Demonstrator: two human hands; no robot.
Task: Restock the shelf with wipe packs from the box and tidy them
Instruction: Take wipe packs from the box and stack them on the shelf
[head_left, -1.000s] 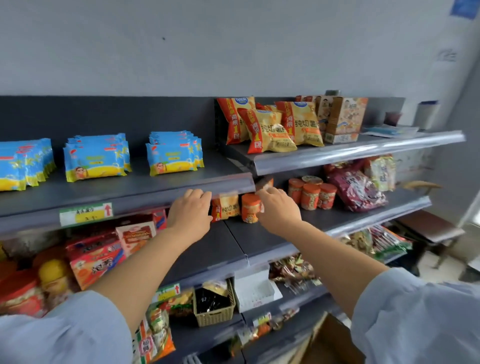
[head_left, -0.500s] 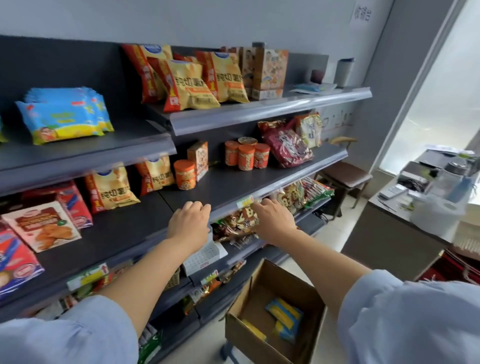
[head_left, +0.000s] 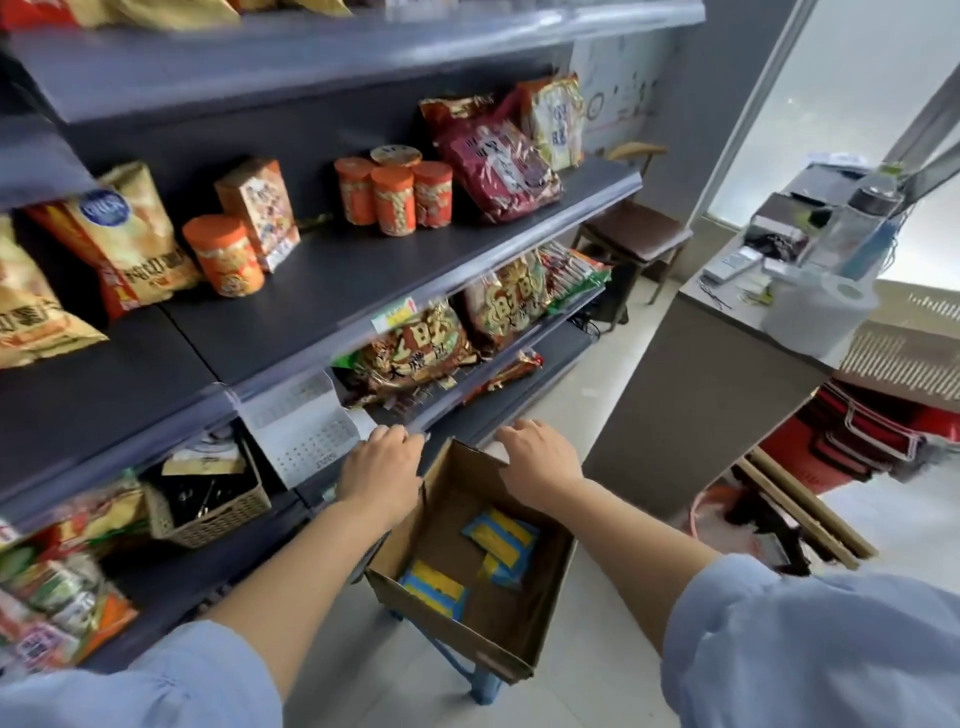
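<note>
around: orange canisters (head_left: 393, 197) sit on the shelf (head_left: 363, 270); a counter (head_left: 727, 374) stands right of the box (head_left: 467, 634).
in the way: the right hand (head_left: 537, 457) covers the box's far flap.
hands: it and the left hand (head_left: 382, 465) hover above the box, fingers loosely bent, gripping nothing.
wipe packs (head_left: 501, 535): flat on the box floor.
unclear: whether left fingertips touch the shelf rail.
materials: brown cardboard, glossy blue-yellow wrappers, dark metal.

Motion blur everywhere: the price label (head_left: 397, 314) on the shelf lip is unreadable, and the print on the wipe packs (head_left: 501, 535) is a smear. The box (head_left: 483, 639) hides part of the nearest pack behind its near wall. The right hand (head_left: 537, 457) curls its fingertips under, so contact with the flap is unclear. The chip bag (head_left: 31, 317) is cut off at the left edge.
</note>
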